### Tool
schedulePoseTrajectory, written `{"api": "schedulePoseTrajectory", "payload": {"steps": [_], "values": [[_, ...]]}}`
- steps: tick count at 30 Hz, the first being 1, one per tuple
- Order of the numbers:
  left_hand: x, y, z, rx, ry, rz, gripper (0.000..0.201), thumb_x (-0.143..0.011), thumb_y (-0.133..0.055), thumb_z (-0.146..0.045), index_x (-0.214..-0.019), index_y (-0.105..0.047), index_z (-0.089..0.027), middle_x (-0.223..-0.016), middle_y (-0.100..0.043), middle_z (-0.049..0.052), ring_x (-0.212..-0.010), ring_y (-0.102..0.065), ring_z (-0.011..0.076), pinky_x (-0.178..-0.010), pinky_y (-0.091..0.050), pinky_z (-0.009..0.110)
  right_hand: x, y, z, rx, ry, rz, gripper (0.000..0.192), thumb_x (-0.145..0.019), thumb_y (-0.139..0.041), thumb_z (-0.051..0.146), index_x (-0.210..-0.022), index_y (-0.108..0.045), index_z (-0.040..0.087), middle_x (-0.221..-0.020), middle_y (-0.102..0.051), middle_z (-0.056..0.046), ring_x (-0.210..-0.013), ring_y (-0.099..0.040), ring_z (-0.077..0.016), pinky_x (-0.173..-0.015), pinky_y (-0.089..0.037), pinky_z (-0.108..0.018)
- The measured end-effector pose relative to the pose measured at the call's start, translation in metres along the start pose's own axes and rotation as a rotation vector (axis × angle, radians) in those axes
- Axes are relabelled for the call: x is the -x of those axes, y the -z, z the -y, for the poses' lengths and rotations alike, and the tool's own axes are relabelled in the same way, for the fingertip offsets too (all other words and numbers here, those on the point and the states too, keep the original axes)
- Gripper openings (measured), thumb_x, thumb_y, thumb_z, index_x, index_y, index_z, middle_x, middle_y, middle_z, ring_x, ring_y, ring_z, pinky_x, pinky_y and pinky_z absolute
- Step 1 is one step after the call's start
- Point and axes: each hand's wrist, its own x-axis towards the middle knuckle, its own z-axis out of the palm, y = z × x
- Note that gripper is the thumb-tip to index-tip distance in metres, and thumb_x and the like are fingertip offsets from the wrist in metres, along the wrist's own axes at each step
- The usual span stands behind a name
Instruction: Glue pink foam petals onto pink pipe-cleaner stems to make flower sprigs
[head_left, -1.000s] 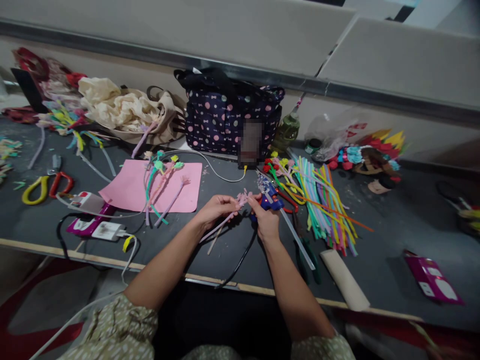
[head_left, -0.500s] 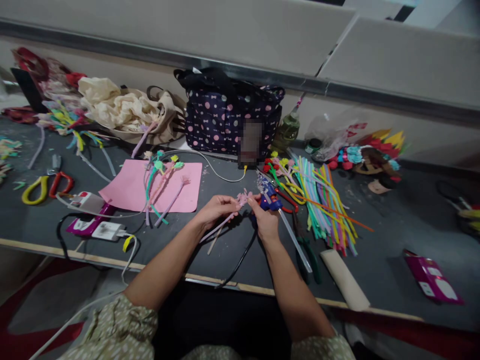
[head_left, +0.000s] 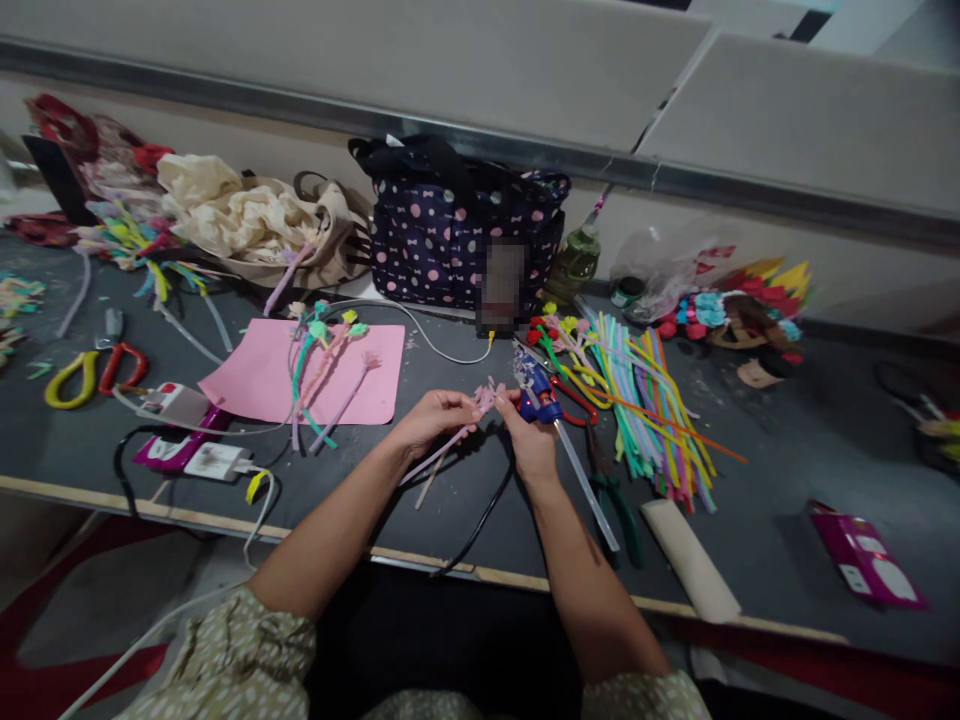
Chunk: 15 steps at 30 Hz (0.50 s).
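Pink pipe-cleaner flower [head_left: 480, 405] between both hands, before dotted bag [head_left: 457, 235]

The left hand [head_left: 431, 420] pinches a pink flower stem [head_left: 457, 432] over the dark bench [head_left: 787, 460]. The right hand [head_left: 531, 440] holds a blue glue gun [head_left: 536, 395] at the flower's head. Colored pipe cleaners [head_left: 645, 400] lie just to the right, a pink sheet [head_left: 262, 385] to the left.
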Motion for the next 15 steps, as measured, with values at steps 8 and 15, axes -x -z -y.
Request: {"api": "schedulePoseTrajectory", "payload": {"steps": [8, 15], "values": [[-0.0004, 0.0013, 0.0015, -0.003, 0.008, -0.003, 0.031, -0.061, -0.083, -0.034, -0.073, -0.067, -0.012, -0.060, -0.064, 0.001, -0.044, -0.052, 0.0071, -0.047, -0.040, 0.019, 0.0010, -0.0006, 0.0030, -0.041, -0.031, 0.012, 0.031, -0.063, -0.077, 0.039, -0.082, -0.063, 0.017, -0.085, -0.071, -0.004, -0.081, -0.068, -0.0194, -0.082, -0.054, -0.035], [-0.0017, 0.0031, 0.0032, -0.012, 0.000, 0.003, 0.030, -0.062, -0.082, -0.034, -0.074, -0.067, -0.012, -0.059, -0.063, 0.001, -0.045, -0.051, 0.0067, -0.047, -0.040, 0.018, -0.0002, 0.0004, 0.0023, -0.021, -0.009, 0.030, 0.031, -0.065, -0.076, 0.039, -0.082, -0.063, 0.017, -0.086, -0.071, -0.004, -0.081, -0.068, -0.0188, -0.083, -0.054, -0.036]]}}
